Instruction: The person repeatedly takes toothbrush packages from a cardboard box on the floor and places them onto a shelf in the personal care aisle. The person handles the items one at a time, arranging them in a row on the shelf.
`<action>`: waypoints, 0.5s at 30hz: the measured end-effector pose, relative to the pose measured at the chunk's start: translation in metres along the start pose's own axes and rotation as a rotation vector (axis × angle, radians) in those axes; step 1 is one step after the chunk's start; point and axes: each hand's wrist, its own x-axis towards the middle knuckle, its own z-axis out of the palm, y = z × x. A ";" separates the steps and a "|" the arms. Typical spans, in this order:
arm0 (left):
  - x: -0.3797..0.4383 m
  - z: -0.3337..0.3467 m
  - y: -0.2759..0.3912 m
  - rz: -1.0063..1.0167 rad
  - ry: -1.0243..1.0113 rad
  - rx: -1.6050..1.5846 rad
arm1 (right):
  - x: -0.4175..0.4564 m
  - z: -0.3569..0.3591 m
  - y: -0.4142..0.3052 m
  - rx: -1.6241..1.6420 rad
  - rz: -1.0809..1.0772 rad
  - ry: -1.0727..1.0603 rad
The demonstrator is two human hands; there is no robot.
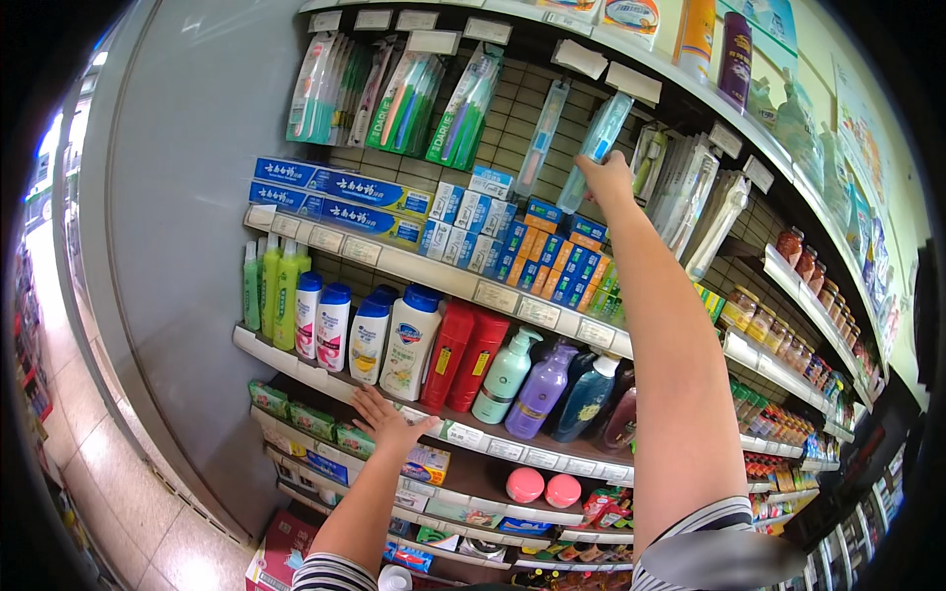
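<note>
My right hand (610, 179) reaches up to the hanging row and pinches the edge of a packaged toothbrush (600, 144) in a clear, light-blue pack. That pack hangs below a blank white tag. A second packaged toothbrush (543, 140) hangs to its left, apart from my hand. Lower down, my left hand (392, 425) is empty with fingers spread, in front of the label strip of the bottle shelf; whether it touches the strip I cannot tell. Closest above it are a white body-wash bottle (406, 343) with a blue cap and red bottles (447, 358).
Darlie toothbrush packs (462, 111) hang at upper left. Below stand toothpaste boxes (373, 188) and small stacked cartons (550, 255). Pump bottles (536, 391) line the shelf beneath, with pink round tubs (525, 485) lower. Jars (761, 318) fill shelves at right; a grey panel (199, 221) borders the left.
</note>
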 end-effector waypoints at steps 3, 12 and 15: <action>0.001 0.001 0.000 -0.022 -0.015 0.034 | -0.002 -0.004 -0.002 0.054 -0.053 0.031; -0.001 0.003 0.004 -0.018 0.010 0.043 | -0.073 -0.009 -0.022 0.456 -0.012 -0.199; 0.001 0.000 -0.001 -0.007 0.042 0.020 | -0.134 -0.015 -0.023 0.545 0.025 -0.371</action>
